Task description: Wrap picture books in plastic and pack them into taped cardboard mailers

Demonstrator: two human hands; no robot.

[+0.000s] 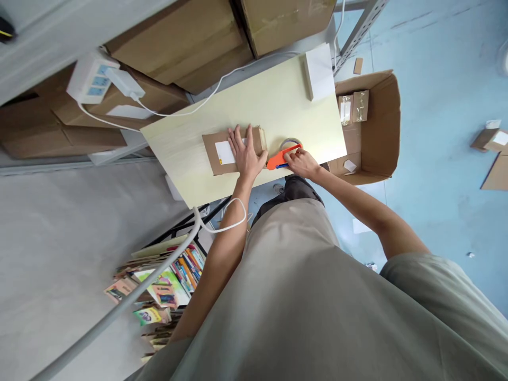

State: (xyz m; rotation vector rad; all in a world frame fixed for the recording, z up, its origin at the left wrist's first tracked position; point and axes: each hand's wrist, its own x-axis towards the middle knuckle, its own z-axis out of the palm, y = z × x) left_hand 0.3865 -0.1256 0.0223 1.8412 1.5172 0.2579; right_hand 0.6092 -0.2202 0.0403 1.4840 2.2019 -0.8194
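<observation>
A flat brown cardboard box [216, 148] with a white label [224, 152] lies on the pale wooden table [278, 100]. My left hand [246, 153] presses flat on the box's right part, fingers spread. My right hand [301, 161] grips an orange tape dispenser [279, 159] with a roll of clear tape [289, 143], its nose against the box's right end.
A white stack [319, 71] lies at the table's far end. An open carton [371, 124] with small packets stands on the blue floor to the right. Large cartons [190, 42] and a power strip [91, 79] sit on shelving behind. Books [166, 286] are piled below left.
</observation>
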